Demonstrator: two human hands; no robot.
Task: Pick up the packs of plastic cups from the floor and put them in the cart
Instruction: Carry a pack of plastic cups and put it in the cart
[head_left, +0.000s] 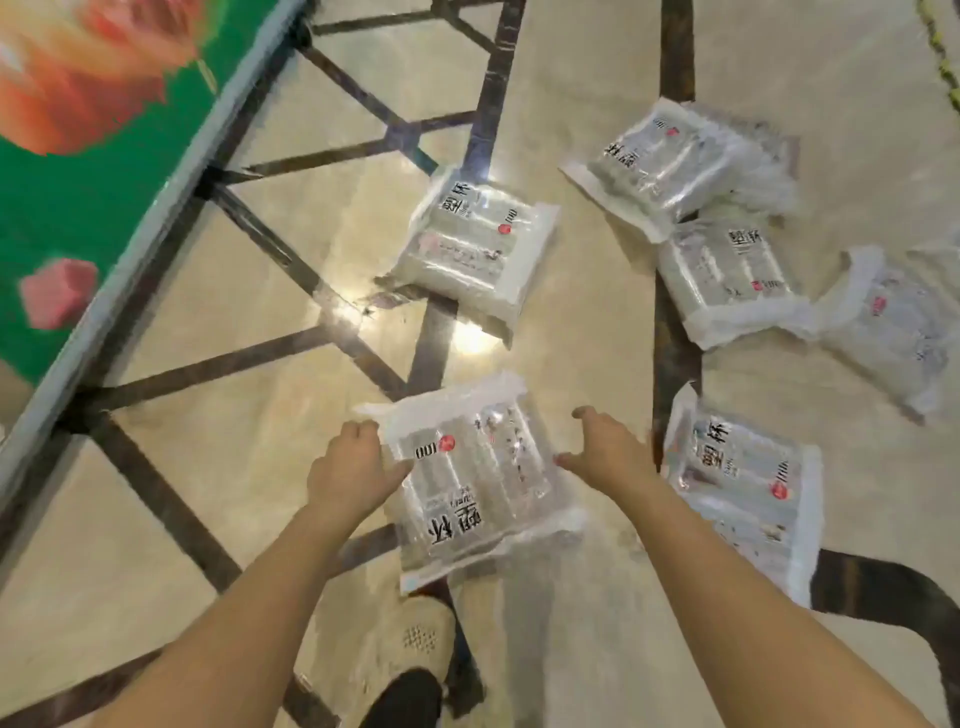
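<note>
A clear pack of plastic cups (478, 478) with black lettering and a red dot sits between my two hands, low in the middle of the view. My left hand (348, 467) grips its left edge, thumb on top and fingers curled at the rim. Beside the pack's right edge is my right hand (605, 452), fingers spread and relaxed; I cannot tell whether it touches the pack. Several more packs lie on the marble floor: one ahead (478, 249), one at the far right top (675, 161), one below that (727, 280), another by my right forearm (743, 493).
A green surface with pink flowers and a grey rim (156, 208) runs along the left. One more pack (893, 332) lies at the right edge. My beige shoe (415, 639) stands under the held pack. Dark stone bands cross the floor.
</note>
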